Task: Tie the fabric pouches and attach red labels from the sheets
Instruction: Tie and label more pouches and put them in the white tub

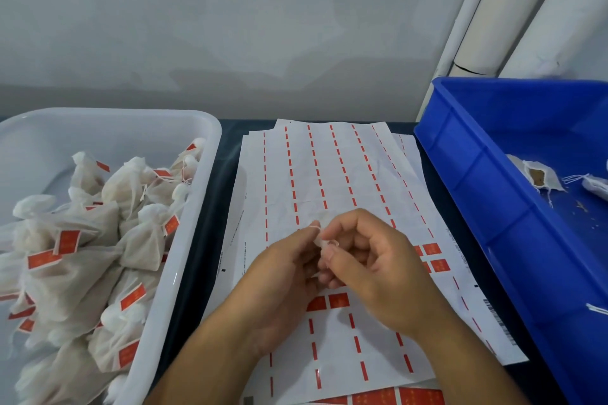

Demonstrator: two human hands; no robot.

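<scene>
Both my hands meet over the label sheet (329, 174), a white backing sheet with red strips left where labels were peeled. My left hand (283, 276) and my right hand (368, 260) pinch a small white fabric pouch (320, 242) between the fingertips; a thin white string loops over my left fingertip. Most of the pouch is hidden by my fingers. A few whole red labels (431, 248) remain on the sheet right of my right hand, and two more red labels (329, 302) lie below my hands.
A white tub (197, 194) at the left holds several tied pouches with red labels. A blue crate (477, 174) at the right holds open, untied pouches (539, 176). More label sheets lie under the top one, one with full red labels at the bottom edge (394, 396).
</scene>
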